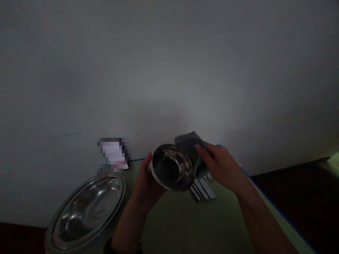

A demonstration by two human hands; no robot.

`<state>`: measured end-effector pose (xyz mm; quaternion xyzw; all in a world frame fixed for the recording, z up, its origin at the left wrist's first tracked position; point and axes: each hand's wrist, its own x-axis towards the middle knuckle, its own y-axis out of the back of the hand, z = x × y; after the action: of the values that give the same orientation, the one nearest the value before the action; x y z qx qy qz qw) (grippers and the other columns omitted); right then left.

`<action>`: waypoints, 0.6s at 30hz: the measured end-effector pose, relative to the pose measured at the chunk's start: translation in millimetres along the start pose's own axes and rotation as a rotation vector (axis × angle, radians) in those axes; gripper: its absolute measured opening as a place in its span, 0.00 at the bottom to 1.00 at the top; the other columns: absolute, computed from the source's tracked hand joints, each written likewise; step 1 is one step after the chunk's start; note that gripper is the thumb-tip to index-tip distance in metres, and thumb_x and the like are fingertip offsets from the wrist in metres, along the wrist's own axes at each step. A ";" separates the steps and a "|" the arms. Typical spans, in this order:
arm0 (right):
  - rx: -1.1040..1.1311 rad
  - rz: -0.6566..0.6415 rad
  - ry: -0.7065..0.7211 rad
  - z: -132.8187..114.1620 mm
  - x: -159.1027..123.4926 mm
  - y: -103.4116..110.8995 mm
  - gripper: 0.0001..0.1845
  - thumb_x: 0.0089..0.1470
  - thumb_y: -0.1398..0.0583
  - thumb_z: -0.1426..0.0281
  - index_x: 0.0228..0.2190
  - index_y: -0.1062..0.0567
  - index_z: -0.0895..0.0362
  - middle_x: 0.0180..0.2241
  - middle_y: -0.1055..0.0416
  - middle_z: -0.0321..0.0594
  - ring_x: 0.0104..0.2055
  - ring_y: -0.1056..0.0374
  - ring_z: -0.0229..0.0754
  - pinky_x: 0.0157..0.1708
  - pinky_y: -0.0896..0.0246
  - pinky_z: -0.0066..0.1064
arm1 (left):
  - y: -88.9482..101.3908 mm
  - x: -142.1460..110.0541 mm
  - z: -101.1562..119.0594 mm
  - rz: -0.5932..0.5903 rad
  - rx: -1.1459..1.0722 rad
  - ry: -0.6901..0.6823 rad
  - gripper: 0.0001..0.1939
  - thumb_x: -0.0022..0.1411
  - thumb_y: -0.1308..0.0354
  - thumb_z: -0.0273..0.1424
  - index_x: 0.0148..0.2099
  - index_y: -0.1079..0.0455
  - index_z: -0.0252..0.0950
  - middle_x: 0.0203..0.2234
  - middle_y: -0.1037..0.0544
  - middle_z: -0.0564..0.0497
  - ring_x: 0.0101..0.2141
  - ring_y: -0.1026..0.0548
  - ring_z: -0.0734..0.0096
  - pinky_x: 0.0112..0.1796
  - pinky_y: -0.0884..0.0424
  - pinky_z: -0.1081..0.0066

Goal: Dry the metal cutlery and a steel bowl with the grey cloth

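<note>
My left hand [146, 186] grips a small shiny steel bowl [172, 168] by its left rim, tilted so its inside faces me. My right hand [219, 165] is closed on a grey cloth [189, 144] and presses it against the bowl's right rim and outer side. Both hands hold these above a pale green table [180, 222]. Part of the cloth hangs behind the bowl.
A large steel plate [86, 211] lies on the table at the lower left. Flat metal cutlery handles [202, 189] lie under the bowl. A blurred-out card [114, 155] stands by the white wall. The table's blue-edged right border [267, 201] runs diagonally; dark floor beyond.
</note>
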<state>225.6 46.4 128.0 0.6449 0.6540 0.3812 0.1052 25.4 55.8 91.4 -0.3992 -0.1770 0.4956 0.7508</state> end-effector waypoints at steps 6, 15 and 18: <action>0.138 -0.382 0.217 -25.8 -10.2 -18.9 0.26 0.62 0.58 0.58 0.57 0.41 0.56 0.59 0.42 0.44 0.61 0.47 0.42 0.59 0.51 0.40 | -0.1 -1.8 1.0 -0.019 -0.014 0.023 0.19 0.59 0.47 0.43 0.41 0.24 0.34 0.32 0.19 0.48 0.41 0.24 0.57 0.47 0.35 0.62; -0.276 -0.360 0.370 -19.6 -16.1 -18.4 0.18 0.58 0.49 0.73 0.49 0.30 0.61 0.57 0.39 0.49 0.62 0.49 0.47 0.61 0.52 0.45 | -5.6 -6.6 -3.2 -0.009 0.018 -0.045 0.17 0.50 0.43 0.40 0.37 0.23 0.33 0.35 0.19 0.45 0.44 0.27 0.49 0.46 0.34 0.58; -0.317 -0.357 0.330 -22.2 -20.6 -16.5 0.18 0.58 0.48 0.73 0.48 0.30 0.60 0.56 0.37 0.49 0.60 0.45 0.50 0.59 0.49 0.48 | -9.8 -7.2 -2.0 0.010 0.030 -0.075 0.16 0.49 0.44 0.40 0.35 0.23 0.34 0.33 0.19 0.45 0.45 0.27 0.47 0.45 0.33 0.56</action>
<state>202.0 21.3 125.5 0.4244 0.6976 0.5539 0.1625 29.4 46.8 98.6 -0.3701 -0.1954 0.5166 0.7470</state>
